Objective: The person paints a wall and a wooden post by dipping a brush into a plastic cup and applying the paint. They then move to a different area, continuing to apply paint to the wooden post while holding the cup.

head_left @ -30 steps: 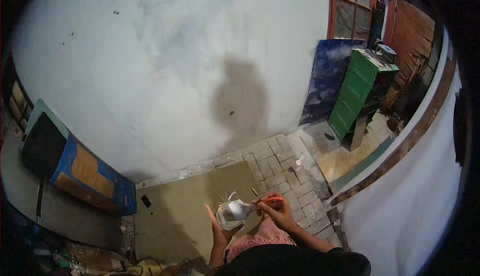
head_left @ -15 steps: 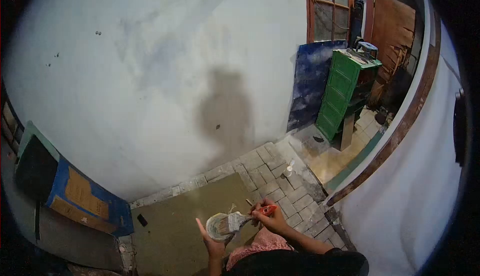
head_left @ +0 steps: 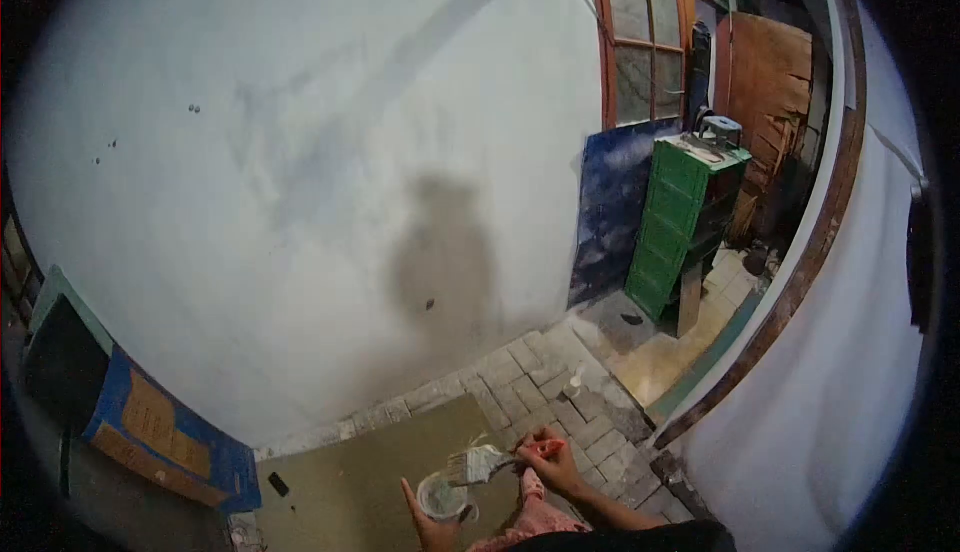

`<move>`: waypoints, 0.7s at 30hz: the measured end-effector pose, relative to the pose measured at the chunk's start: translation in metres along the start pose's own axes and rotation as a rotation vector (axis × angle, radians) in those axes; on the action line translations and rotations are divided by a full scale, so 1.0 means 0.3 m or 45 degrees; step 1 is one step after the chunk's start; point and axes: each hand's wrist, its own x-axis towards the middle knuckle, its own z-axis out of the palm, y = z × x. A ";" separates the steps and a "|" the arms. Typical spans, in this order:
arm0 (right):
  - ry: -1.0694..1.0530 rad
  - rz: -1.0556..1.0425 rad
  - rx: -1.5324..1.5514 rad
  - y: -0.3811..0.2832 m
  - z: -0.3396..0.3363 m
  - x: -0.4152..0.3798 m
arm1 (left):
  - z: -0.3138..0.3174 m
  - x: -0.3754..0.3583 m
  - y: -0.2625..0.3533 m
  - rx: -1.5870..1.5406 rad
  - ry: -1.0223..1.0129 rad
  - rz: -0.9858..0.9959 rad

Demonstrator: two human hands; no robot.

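My left hand [head_left: 434, 532] is closed around a small clear plastic tub [head_left: 428, 497] with whitish paint inside. In my right hand [head_left: 553, 469] is a wide paintbrush [head_left: 482, 464], gripped by its red handle. The bristles are coated white and point left, overlapping the upper right rim of the tub in this view. In front stands a whitewashed wall [head_left: 300, 252] with my shadow on it and some grey, patchy areas.
A greenish-brown mat [head_left: 350, 472] covers part of the paved floor [head_left: 520, 382], with a small dark object [head_left: 278, 484] on it. A blue and brown box [head_left: 165, 422] is at left. A green cabinet [head_left: 665, 222] stands right, beside a blue panel [head_left: 615, 202]. White sheeting [head_left: 800, 402] hangs at far right.
The view has tilted upward, so hands and floor sit lower. The brush has moved from across the tub's mouth toward its upper right rim, and more of the tub's inside shows.
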 end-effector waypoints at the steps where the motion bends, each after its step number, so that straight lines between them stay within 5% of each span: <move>1: 0.037 0.008 0.050 0.020 -0.011 0.009 | 0.019 -0.009 0.047 -0.034 0.028 -0.095; 14: 0.138 0.042 0.266 0.065 -0.138 0.206 | 0.255 0.293 -0.034 -0.181 -0.112 -0.182; 21: 0.235 -0.168 0.152 0.060 -0.292 0.356 | 0.432 0.504 -0.076 -0.309 -0.308 -0.153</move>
